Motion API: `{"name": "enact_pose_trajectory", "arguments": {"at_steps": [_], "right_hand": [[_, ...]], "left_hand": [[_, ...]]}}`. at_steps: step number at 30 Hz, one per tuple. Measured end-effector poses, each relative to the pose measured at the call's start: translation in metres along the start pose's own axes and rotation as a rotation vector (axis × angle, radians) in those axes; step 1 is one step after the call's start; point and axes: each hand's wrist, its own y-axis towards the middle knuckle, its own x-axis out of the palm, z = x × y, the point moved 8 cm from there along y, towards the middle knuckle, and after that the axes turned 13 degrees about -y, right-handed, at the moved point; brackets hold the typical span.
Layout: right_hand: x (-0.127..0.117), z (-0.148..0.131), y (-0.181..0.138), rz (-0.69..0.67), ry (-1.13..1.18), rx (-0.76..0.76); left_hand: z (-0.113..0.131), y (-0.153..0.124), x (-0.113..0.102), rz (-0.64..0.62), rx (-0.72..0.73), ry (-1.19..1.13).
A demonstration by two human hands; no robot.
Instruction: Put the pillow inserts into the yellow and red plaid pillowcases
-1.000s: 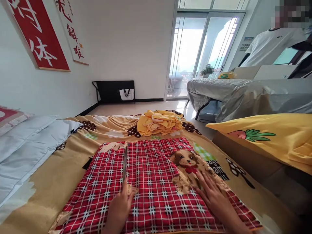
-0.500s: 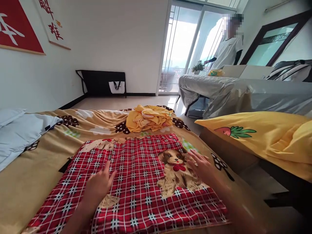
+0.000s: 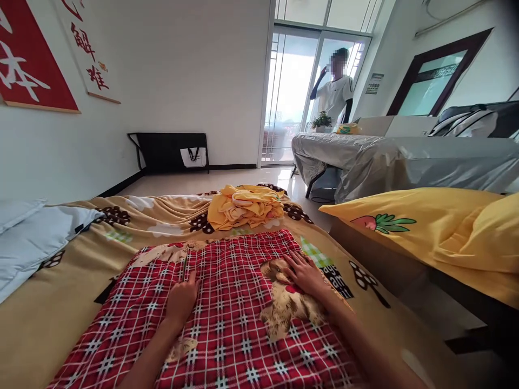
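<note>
A red plaid cloth (image 3: 227,324) with a printed brown dog lies spread flat before me, over a tan patterned blanket (image 3: 32,335). My right hand (image 3: 306,275) rests on the cloth's right part, palm down and fingers spread, partly covering the dog's face. On the left part my left hand (image 3: 183,297) touches the cloth with a finger stretched forward; its other fingers are partly hidden. Neither hand visibly grips anything. Beyond the cloth's far edge sits a crumpled yellow cloth (image 3: 245,208).
White pillows (image 3: 52,232) lie at the left. To the right, a yellow carrot-print pillow (image 3: 446,221) rests on a dark-edged support. Behind stands a plastic-covered table (image 3: 365,156) with a potted plant (image 3: 322,120). A person (image 3: 334,92) stands by the glass door.
My right hand has moved left and forward onto the dog's face. My left hand has shifted slightly right. The view tilts up a little; the person's arm is now raised.
</note>
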Motion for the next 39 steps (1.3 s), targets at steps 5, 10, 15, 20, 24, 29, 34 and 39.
{"name": "enact_pose_trajectory", "arguments": {"at_steps": [5, 10, 15, 20, 24, 29, 34, 39], "right_hand": [[-0.028, 0.008, 0.043, 0.015, -0.027, 0.077], [-0.024, 0.006, 0.097, 0.023, 0.008, 0.103], [0.014, 0.01, 0.108, -0.03, 0.033, 0.119], [0.029, 0.011, 0.107, -0.009, 0.022, 0.125], [0.03, 0.011, 0.107, 0.018, 0.002, 0.115], [0.03, 0.014, 0.106, 0.031, -0.008, 0.112], [0.032, 0.016, 0.111, 0.001, 0.023, 0.127], [0.028, 0.016, 0.108, -0.064, 0.046, 0.127]], "left_hand": [[0.001, 0.005, 0.005, -0.053, 0.062, 0.009], [-0.005, 0.004, 0.002, -0.065, 0.073, 0.051], [-0.011, 0.0, -0.025, -0.037, 0.035, 0.092], [0.075, 0.042, -0.055, 0.044, 0.179, -0.005], [0.191, 0.094, -0.025, -0.01, 0.378, -0.159], [0.235, 0.13, 0.039, -0.147, 0.398, -0.246], [0.118, 0.131, 0.043, -0.199, 0.216, -0.215], [0.004, 0.117, 0.019, -0.177, -0.007, -0.101]]}}
